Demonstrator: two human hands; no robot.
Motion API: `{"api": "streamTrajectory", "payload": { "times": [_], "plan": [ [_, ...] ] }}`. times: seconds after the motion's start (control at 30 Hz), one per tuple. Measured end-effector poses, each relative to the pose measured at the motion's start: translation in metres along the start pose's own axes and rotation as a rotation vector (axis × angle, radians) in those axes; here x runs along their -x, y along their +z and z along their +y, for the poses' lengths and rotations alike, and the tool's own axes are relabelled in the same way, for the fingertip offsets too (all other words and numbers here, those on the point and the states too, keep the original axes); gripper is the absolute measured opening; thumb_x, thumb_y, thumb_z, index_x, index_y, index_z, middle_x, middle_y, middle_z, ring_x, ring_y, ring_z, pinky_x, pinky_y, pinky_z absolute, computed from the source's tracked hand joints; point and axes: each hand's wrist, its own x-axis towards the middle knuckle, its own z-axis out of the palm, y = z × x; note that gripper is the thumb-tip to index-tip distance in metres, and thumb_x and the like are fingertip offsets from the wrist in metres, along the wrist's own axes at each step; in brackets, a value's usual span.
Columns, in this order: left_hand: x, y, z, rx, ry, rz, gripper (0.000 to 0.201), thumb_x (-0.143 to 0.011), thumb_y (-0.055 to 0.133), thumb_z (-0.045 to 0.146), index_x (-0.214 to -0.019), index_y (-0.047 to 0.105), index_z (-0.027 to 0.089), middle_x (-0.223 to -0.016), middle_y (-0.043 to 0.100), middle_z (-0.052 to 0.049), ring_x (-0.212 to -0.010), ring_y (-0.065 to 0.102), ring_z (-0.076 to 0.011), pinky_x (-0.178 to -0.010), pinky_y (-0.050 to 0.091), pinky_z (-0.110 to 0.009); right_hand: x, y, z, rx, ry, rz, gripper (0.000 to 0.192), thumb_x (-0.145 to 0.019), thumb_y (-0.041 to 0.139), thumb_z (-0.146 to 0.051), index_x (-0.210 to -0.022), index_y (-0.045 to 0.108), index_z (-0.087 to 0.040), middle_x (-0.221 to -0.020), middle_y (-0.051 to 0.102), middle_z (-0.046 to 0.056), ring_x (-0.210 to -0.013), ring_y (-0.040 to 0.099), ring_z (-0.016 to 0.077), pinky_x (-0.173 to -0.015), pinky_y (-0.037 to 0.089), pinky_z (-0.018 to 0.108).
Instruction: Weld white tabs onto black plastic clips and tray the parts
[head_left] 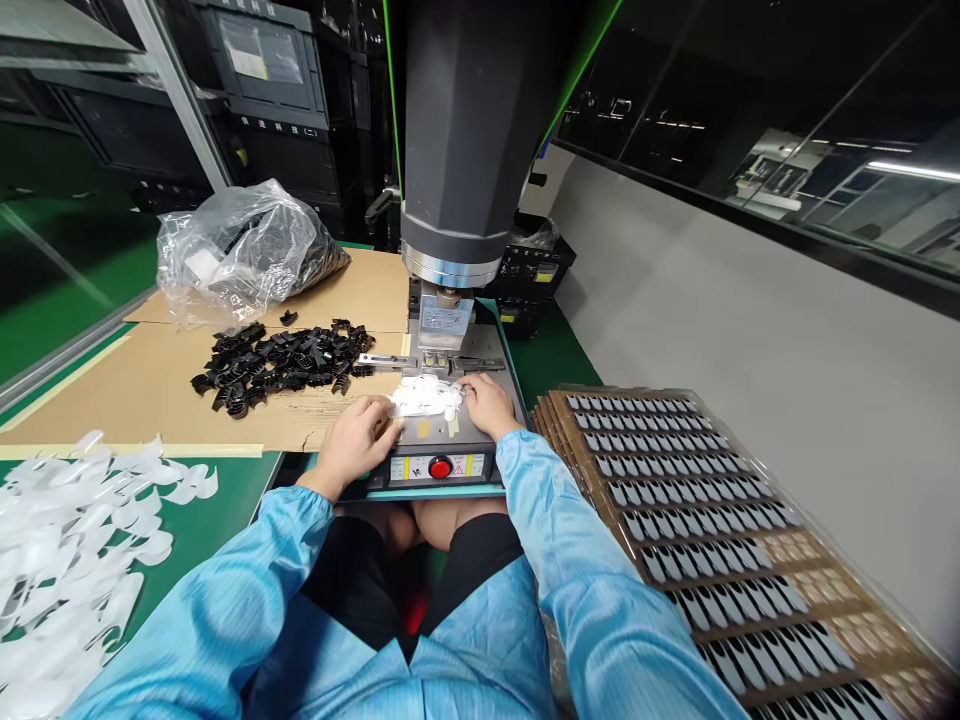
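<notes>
A small pile of thin white pieces [426,396] lies on the metal bed of a press machine [456,240]. My left hand [358,442] rests at the bed's left front corner, its fingers bent and drawn together by the pile's edge. What those fingertips hold, if anything, is too small to make out. On the other side, my right hand [489,403] has its fingers close together at the pile's right end. Its fingertips meet the white pieces, but I cannot see what is between them. Behind the pile, below the press head, sits a small metal fixture [435,360].
A red button [440,467] is on the machine's front. Black curved clips [289,360] lie heaped on cardboard, before a clear plastic bag [244,250]. White strips [75,560] spread at the left. Stacked trays [697,530] with rows of grey parts stand at right.
</notes>
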Motion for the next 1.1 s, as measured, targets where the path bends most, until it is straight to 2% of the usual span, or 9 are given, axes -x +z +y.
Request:
{"api": "streamTrajectory", "payload": {
  "times": [0.07,0.2,0.43,0.67,0.87,1.1],
  "plan": [
    [0.000,-0.001,0.001,-0.002,-0.005,0.002,0.030,-0.103,0.061,0.049,-0.119,0.064,0.024,-0.123,0.067,-0.007,-0.107,0.067,-0.0251,-0.091,0.054,-0.040,0.000,-0.001,-0.002,-0.039,0.016,-0.025,0.034,-0.102,0.056,-0.019,-0.130,0.070,-0.032,-0.129,0.064,0.001,-0.117,0.061,0.0232,-0.097,0.050,0.034],
    [0.000,-0.002,0.003,0.002,0.007,0.004,0.030,-0.103,0.060,0.049,-0.118,0.064,0.023,-0.120,0.067,-0.007,-0.107,0.067,-0.0253,-0.089,0.054,-0.040,-0.001,-0.006,-0.007,-0.070,0.008,-0.079,0.046,-0.095,0.065,-0.020,-0.138,0.068,-0.037,-0.134,0.062,0.000,-0.124,0.059,0.0237,-0.104,0.049,0.035],
    [0.001,-0.001,0.002,-0.005,0.002,0.000,0.030,-0.103,0.060,0.049,-0.118,0.064,0.023,-0.120,0.067,-0.007,-0.108,0.067,-0.0257,-0.093,0.054,-0.041,-0.002,-0.009,-0.017,-0.031,0.047,-0.091,0.036,-0.097,0.074,-0.042,-0.132,0.070,-0.036,-0.135,0.060,0.001,-0.125,0.058,0.0269,-0.103,0.049,0.039],
    [0.001,0.000,-0.001,0.009,0.001,-0.022,0.030,-0.103,0.060,0.050,-0.116,0.065,0.023,-0.119,0.067,-0.008,-0.109,0.066,-0.0263,-0.096,0.054,-0.042,-0.002,-0.007,-0.011,0.163,0.010,-0.056,0.028,-0.108,0.058,-0.033,-0.132,0.067,-0.024,-0.130,0.057,0.010,-0.105,0.061,0.0264,-0.092,0.050,0.036],
    [0.001,-0.001,0.001,0.029,0.000,-0.018,0.030,-0.103,0.060,0.049,-0.117,0.065,0.023,-0.119,0.067,-0.009,-0.111,0.066,-0.0263,-0.098,0.054,-0.042,0.001,-0.006,-0.006,0.307,-0.016,-0.002,0.027,-0.109,0.055,-0.033,-0.129,0.067,-0.018,-0.129,0.056,0.015,-0.114,0.056,0.0310,-0.097,0.048,0.039],
    [0.001,-0.001,0.000,0.034,-0.001,-0.024,0.031,-0.104,0.059,0.049,-0.120,0.065,0.023,-0.119,0.066,-0.009,-0.112,0.065,-0.0262,-0.099,0.053,-0.041,0.006,-0.006,-0.008,0.325,-0.023,-0.019,0.026,-0.110,0.055,-0.032,-0.126,0.065,-0.014,-0.129,0.055,0.017,-0.110,0.057,0.0302,-0.095,0.048,0.039]
  ]
}}
